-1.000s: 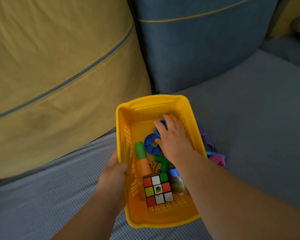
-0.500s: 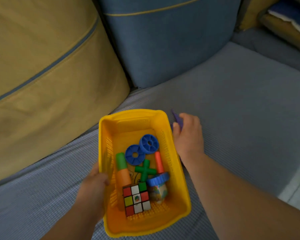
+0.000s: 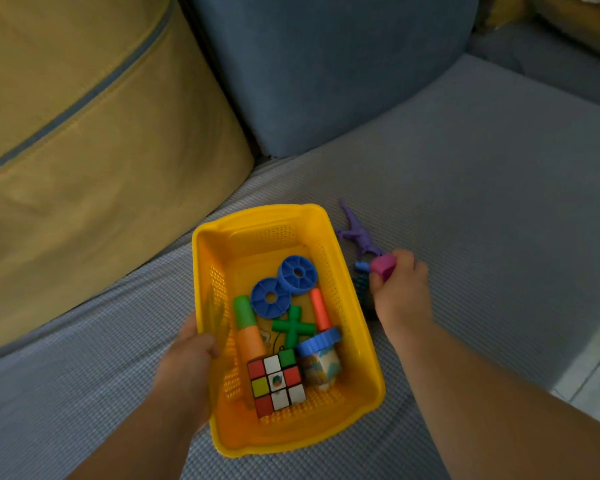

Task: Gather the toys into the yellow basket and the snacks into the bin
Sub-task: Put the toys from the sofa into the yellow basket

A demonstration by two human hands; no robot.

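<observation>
While L hand (image 3: 187, 368) grips yellow basket (image 3: 257, 218) rim, R hand (image 3: 402, 292) pinches pink toy (image 3: 383, 266) near purple dino (image 3: 359, 237).

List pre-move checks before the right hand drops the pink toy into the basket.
1. Right hand grips the pink toy: ok.
2. Left hand holds the yellow basket by its left rim: ok.
3. Free room in the basket's far end: ok.
4. Pink toy clear of the blue studded toy under it: cannot tell.
5. All toys collected: not ok; the purple dinosaur and the blue studded toy lie on the sofa seat.
6. Snack bin located: cannot tell, not in view.
</observation>
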